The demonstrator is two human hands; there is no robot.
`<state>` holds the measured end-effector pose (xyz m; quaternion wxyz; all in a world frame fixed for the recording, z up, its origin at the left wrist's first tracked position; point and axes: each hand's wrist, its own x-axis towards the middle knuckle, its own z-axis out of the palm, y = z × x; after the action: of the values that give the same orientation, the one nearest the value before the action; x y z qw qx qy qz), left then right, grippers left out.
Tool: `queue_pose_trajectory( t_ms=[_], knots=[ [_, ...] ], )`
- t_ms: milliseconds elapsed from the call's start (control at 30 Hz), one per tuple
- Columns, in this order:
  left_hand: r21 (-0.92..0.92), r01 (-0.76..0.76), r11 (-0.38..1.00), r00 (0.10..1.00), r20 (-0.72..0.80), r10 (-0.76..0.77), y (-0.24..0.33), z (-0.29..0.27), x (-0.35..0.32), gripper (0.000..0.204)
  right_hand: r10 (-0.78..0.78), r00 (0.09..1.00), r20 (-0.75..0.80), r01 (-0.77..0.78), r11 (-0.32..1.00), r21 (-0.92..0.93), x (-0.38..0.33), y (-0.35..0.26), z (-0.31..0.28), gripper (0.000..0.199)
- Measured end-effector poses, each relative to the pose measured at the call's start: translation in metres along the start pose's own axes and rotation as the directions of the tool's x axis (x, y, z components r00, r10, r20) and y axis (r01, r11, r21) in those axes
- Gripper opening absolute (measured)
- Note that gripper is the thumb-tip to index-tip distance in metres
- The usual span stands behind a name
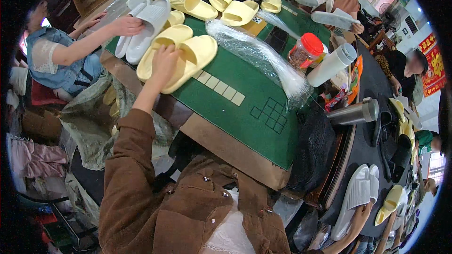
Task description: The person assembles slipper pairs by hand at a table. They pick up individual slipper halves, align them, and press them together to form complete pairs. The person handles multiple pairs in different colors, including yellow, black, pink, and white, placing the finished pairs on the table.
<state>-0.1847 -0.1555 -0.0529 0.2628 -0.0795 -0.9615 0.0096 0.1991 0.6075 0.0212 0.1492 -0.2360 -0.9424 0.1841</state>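
Note:
My left hand (165,64) reaches to the green tabletop's left end, its fingers closed on a pair of pale yellow slide slippers (200,59). The two slippers lie side by side, openings toward me. At the lower right, my right hand (361,214) grips a pair of grey ribbed slide slippers (353,195) over a dark table; its thumb and fingertips are partly hidden. A person at the left holds a light grey pair of slippers (153,23) close beside the yellow pair. More yellow slippers (193,3) are heaped along the far side.
Clear plastic bags (263,56) lie across the green table (216,122). A red-lidded jar (305,51), a white bottle (332,65) and a steel flask (355,112) stand at its right edge. A black mesh bag (313,148) hangs by the corner. Other people handle slippers around the tables.

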Motion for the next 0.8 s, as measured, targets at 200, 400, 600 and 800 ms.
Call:
queue_pose_trajectory(
  t_ms=[200,400,600,800],
  knots=[
    [0.093,0.198,0.976,0.980,-0.021,-0.197,-0.057,0.020,0.020,0.024,-0.022,1.000,-0.005,0.022,1.000,-0.004,-0.001,-0.010,0.000,0.028],
    [-0.034,0.252,0.967,0.961,-0.110,-0.255,-0.104,0.051,0.023,0.029,-0.183,0.946,-0.266,0.143,0.976,-0.165,0.001,0.008,0.018,0.029],
    [-0.143,0.219,0.965,0.946,-0.213,-0.246,-0.047,0.020,-0.011,0.041,-0.033,0.997,-0.075,0.020,0.986,-0.164,0.000,-0.044,0.008,0.028],
    [-0.542,0.153,0.826,0.969,-0.080,-0.233,0.018,-0.006,-0.032,0.035,-0.120,0.993,0.021,0.119,0.991,0.066,-0.015,-0.173,0.029,0.024]
  ],
)
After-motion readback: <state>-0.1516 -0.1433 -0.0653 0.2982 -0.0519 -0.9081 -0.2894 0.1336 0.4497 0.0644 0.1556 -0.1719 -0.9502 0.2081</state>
